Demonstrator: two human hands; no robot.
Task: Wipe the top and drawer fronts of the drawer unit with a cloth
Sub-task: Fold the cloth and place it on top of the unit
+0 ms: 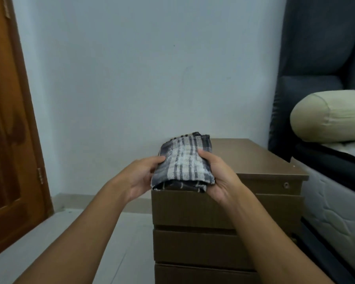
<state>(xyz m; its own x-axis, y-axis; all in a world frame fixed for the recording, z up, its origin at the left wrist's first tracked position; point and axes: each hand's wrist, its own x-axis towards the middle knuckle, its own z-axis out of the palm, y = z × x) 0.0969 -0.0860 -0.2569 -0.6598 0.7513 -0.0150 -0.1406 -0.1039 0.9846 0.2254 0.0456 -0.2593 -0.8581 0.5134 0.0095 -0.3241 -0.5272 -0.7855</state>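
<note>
A folded cloth with dark blue and white checks is held in the air above the near left corner of the drawer unit. My left hand grips its left edge and my right hand grips its right edge, thumbs on top. The brown wooden drawer unit stands below, with three drawer fronts stacked on the side facing me, all shut. A small lock sits on its right face near the top.
A bed with a white mattress, dark headboard and cream bolster presses against the unit's right side. A pale wall stands behind. A brown wooden door is at the left, over light floor tiles.
</note>
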